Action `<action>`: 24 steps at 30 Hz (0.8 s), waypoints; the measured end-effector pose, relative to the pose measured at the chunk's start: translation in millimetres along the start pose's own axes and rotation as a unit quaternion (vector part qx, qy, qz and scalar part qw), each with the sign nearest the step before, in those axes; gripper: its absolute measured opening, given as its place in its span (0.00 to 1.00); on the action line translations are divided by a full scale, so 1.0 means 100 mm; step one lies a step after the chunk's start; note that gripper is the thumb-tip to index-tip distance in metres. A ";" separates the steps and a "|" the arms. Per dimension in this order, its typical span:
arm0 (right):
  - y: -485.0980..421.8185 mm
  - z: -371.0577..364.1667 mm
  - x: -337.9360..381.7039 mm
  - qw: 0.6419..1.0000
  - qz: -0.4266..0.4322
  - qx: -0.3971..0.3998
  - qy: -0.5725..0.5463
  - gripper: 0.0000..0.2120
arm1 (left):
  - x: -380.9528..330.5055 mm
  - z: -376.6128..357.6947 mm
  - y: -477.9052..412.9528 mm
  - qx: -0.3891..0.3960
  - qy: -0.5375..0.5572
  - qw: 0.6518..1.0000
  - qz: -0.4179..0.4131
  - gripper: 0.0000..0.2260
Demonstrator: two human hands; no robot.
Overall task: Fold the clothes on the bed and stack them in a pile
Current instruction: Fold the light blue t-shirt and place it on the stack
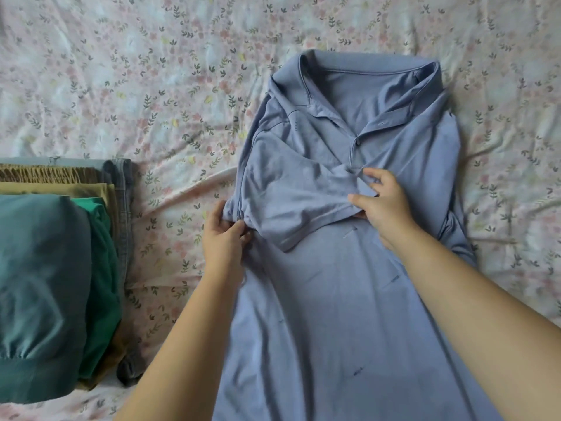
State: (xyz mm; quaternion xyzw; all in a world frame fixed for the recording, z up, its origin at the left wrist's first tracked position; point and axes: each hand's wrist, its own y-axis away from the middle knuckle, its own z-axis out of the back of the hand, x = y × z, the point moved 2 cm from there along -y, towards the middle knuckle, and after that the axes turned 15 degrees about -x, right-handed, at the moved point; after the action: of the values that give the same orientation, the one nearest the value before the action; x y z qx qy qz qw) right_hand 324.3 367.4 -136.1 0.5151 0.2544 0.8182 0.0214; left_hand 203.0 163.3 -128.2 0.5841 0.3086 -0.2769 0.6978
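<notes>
2 bare forearms [455, 314] reach in from the bottom edge, over the lower body of a blue-grey polo shirt [349, 299] that lies face up and lengthwise on the bed [121, 86], right of the middle, its hem running out of view at the bottom. The bed's sheet is pale pink with small leaves and flowers, and creased. At the far end of the shirt the collar [364, 77] stands open, with 1 dark button [358, 143] showing on the placket. The shirt's left-hand sleeve [291, 192] is folded across the chest. The left grip [226, 235] is clenched on the shirt's side edge, pinching the bunched cloth where that sleeve turns over. The right grip [382, 205] is grasping the sleeve's free end near the middle of the chest, thumb on top of the cuff and the forefinger arched above it. The shirt's other side is bunched along its right edge. Well apart, at the left edge of the view, sits the pile [91, 208] of folded clothes: a teal garment [45, 268] on top, a green one [103, 268] under it, then tan pieces [60, 186], and grey denim [124, 208] lowest.
</notes>
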 end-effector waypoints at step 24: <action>-1.71 0.46 1.02 0.934 0.244 -0.084 0.247 0.21 | -1.21 -2.35 -0.52 0.157 -0.543 0.617 -0.547 0.22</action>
State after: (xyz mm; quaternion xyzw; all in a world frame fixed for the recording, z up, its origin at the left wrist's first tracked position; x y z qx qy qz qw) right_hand 276.8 564.0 -110.6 0.3393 0.0483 0.9180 -0.1996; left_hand 59.8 389.6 -100.8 0.1512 0.0877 -0.9183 0.3551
